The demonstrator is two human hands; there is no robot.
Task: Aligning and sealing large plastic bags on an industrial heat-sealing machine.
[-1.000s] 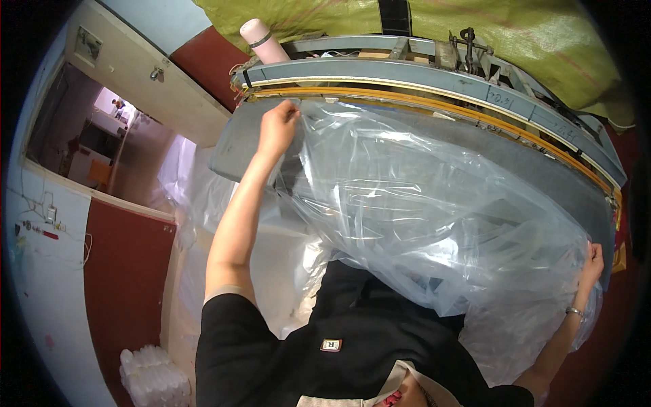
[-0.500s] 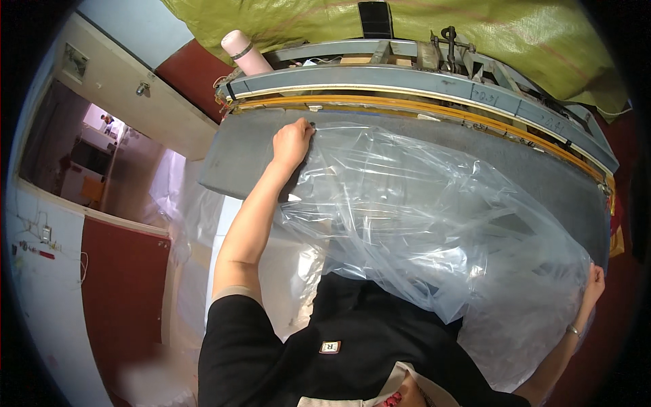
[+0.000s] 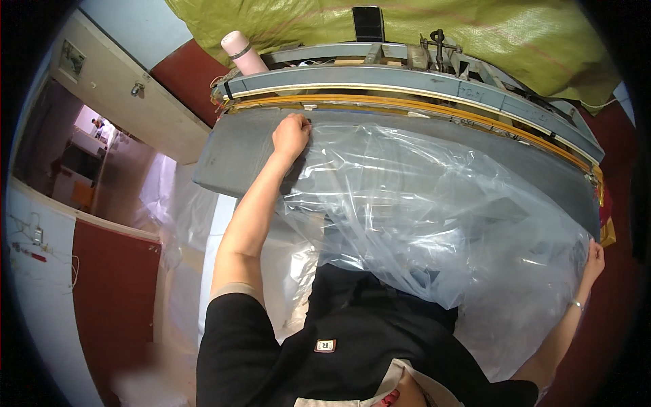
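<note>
Head view: the clear plastic sheet (image 3: 407, 197) is being held across the grey bench (image 3: 230, 146), its edges being pinched by left hand (image 3: 291, 136) and right hand (image 3: 595, 261), the left corner being drawn back from the orange rail (image 3: 352, 97), the spread apparently being adjusted.

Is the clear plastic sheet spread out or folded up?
Spread out, though wrinkled: the clear plastic sheet reaches across the grey surface from the left hand to the right hand. Number of layers: cannot tell.
</note>
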